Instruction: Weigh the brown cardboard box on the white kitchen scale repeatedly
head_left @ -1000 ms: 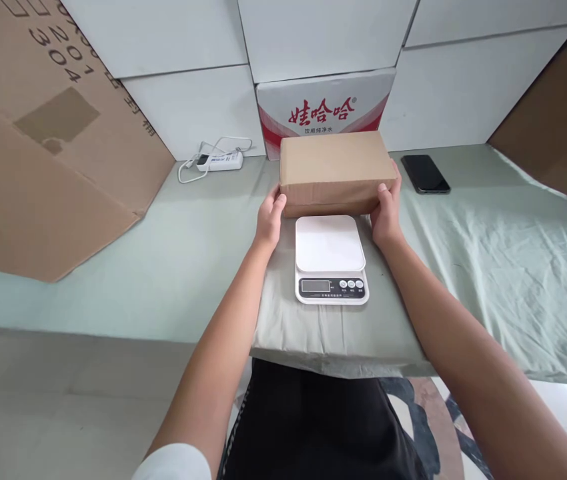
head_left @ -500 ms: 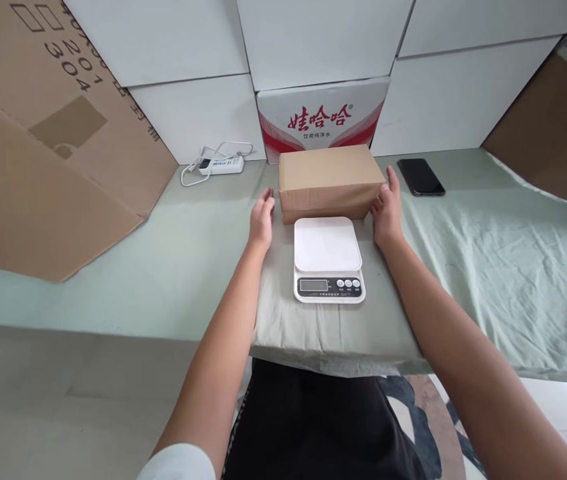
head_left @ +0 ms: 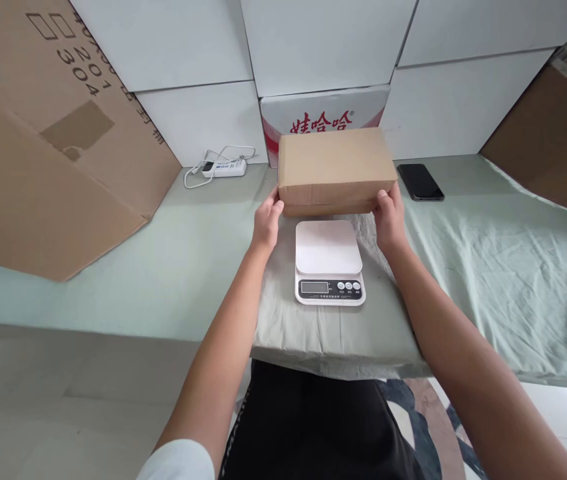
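A closed brown cardboard box is held up off the cloth between my two hands, just behind a white kitchen scale. My left hand grips the box's near left corner, thumb in front. At the opposite corner my right hand grips it, thumb on the front face and the other fingers partly hidden. The kitchen scale lies flat nearer to me, its bare platform toward the box and its display and several buttons facing me. No digits can be made out on the display.
A white and red printed carton stands behind the box. A white power strip with a cable lies at back left, a black smartphone at back right. Large cardboard pieces flank the cloth-covered table.
Both hands have closed on the cardboard box, and it has risen off the table, covering more of the printed carton behind. The scale stays put.
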Action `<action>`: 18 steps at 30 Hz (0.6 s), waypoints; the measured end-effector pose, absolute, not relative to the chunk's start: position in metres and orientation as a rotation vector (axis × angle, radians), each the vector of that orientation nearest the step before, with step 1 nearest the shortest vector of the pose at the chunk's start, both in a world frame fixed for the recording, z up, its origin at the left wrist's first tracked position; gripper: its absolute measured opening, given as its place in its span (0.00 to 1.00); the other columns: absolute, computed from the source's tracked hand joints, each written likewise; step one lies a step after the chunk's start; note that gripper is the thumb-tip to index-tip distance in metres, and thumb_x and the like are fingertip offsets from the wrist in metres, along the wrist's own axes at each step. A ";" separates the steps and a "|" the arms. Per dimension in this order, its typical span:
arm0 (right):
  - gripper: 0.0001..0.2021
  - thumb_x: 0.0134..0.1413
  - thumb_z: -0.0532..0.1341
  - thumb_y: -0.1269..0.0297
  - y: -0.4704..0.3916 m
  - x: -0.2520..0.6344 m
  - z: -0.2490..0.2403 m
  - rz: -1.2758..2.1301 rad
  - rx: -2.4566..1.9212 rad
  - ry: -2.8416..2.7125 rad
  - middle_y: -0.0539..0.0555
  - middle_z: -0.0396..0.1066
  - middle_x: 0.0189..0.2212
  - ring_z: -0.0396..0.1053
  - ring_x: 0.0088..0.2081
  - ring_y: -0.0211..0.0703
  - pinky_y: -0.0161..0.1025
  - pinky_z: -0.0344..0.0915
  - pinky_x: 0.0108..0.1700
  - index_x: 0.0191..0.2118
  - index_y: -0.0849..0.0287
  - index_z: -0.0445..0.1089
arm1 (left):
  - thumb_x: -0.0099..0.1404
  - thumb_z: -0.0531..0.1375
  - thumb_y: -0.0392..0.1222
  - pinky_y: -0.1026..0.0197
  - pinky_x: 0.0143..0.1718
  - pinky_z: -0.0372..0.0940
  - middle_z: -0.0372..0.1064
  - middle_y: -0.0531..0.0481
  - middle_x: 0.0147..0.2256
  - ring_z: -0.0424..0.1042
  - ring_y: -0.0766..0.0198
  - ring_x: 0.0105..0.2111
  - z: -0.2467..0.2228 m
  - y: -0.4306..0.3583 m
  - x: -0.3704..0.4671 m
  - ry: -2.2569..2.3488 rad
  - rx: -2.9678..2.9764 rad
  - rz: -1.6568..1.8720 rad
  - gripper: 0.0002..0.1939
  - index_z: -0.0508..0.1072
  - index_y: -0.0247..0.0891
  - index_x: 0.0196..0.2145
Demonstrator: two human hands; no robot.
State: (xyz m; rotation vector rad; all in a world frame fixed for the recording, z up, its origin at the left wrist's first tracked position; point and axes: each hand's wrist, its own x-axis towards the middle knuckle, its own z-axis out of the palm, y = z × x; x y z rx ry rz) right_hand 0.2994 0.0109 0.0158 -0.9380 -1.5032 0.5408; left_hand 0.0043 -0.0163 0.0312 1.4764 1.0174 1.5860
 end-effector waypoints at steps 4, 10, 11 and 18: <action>0.49 0.61 0.60 0.24 -0.039 0.300 0.044 0.504 -0.911 -1.459 0.47 0.53 0.83 0.44 0.86 0.64 0.69 0.48 0.86 0.81 0.35 0.51 | 0.69 0.62 0.70 0.42 0.76 0.65 0.78 0.43 0.66 0.70 0.43 0.73 0.050 -0.066 0.004 0.963 1.543 1.642 0.39 0.77 0.43 0.67; 0.45 0.66 0.63 0.35 -0.115 0.298 0.038 0.524 -1.007 -1.415 0.49 0.49 0.84 0.40 0.86 0.63 0.70 0.40 0.87 0.82 0.38 0.50 | 0.73 0.59 0.68 0.40 0.76 0.67 0.80 0.41 0.64 0.70 0.42 0.73 0.040 -0.136 0.012 0.962 1.492 1.568 0.36 0.76 0.45 0.68; 0.44 0.67 0.62 0.36 -0.121 0.298 0.036 0.522 -1.022 -1.411 0.51 0.51 0.83 0.41 0.86 0.63 0.70 0.41 0.87 0.82 0.39 0.50 | 0.74 0.59 0.67 0.40 0.76 0.68 0.79 0.41 0.65 0.70 0.41 0.73 0.037 -0.141 0.013 0.964 1.479 1.555 0.36 0.76 0.44 0.69; 0.40 0.69 0.59 0.35 -0.120 0.300 0.031 0.509 -1.070 -1.390 0.53 0.59 0.80 0.50 0.84 0.66 0.73 0.46 0.85 0.80 0.39 0.56 | 0.74 0.60 0.66 0.37 0.80 0.62 0.72 0.41 0.72 0.66 0.40 0.76 0.030 -0.147 0.011 1.004 1.424 1.508 0.36 0.74 0.45 0.71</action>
